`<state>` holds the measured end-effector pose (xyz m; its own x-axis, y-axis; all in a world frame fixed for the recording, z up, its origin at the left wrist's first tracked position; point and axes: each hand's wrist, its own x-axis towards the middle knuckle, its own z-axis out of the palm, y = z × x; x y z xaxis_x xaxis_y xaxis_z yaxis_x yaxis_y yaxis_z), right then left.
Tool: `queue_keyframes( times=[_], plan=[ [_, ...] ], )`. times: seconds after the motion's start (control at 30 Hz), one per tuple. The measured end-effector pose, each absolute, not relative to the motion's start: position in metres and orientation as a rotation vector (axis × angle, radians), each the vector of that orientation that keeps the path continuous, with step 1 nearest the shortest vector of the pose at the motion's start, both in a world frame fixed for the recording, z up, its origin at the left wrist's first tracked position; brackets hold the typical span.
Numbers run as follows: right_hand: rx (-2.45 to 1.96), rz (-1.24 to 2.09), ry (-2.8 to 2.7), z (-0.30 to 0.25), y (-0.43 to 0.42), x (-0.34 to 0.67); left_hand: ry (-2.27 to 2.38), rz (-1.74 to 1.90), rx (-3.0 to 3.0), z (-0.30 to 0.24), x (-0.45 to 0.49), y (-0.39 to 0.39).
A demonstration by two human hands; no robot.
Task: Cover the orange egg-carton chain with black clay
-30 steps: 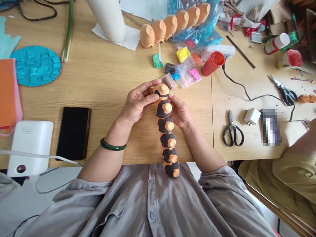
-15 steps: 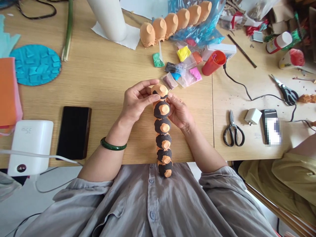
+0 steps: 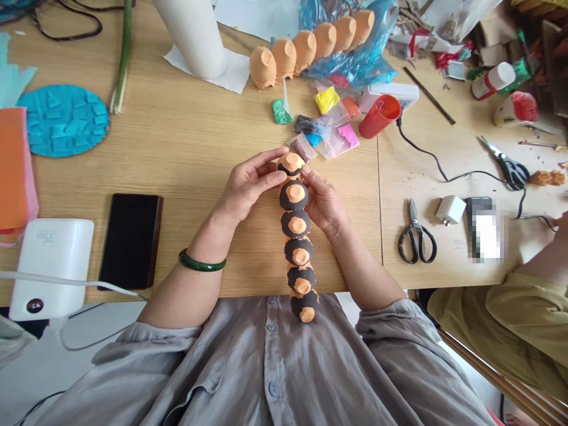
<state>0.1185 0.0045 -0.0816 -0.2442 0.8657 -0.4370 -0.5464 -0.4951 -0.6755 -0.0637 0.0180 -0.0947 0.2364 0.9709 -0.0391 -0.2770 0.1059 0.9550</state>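
Note:
A row of orange bumps like an egg-carton strip, banded with black clay, runs from between my hands toward my lap. My left hand pinches its far end, thumb in front and fingers behind. On the other side of that end, my right hand holds on with thumb and fingertips; some fingers are hidden behind the strip. The far bump carries only a thin dark band, while the others are black around orange tips. Beyond my hands lie small packets of coloured clay, among them a yellow packet and a green packet.
A second, plain orange strip stands at the back by a white roll. To the right are a red cup, scissors, a charger and a phone. A dark tablet and power bank lie left. Someone sits at right.
The strip has swung a little to the right and its bumps turn more toward me. Both hands keep their grip on the far end. The view has shifted slightly.

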Motion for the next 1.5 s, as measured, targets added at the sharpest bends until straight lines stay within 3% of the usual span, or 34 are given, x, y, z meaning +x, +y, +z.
queue_keyframes(
  times=[0.73,0.97,1.5],
  plan=[
    [-1.085,1.649,-0.728,-0.080,-0.003,0.112,1.073,1.105,1.130,-0.106,-0.063,0.020],
    [-1.057,1.538,-0.694,-0.081,-0.001,0.110,0.939,1.017,0.968,-0.098,-0.065,0.018],
    [-1.153,1.580,-0.797,-0.082,-0.008,0.104,0.962,1.021,1.237,-0.094,-0.080,0.025]
  ],
)
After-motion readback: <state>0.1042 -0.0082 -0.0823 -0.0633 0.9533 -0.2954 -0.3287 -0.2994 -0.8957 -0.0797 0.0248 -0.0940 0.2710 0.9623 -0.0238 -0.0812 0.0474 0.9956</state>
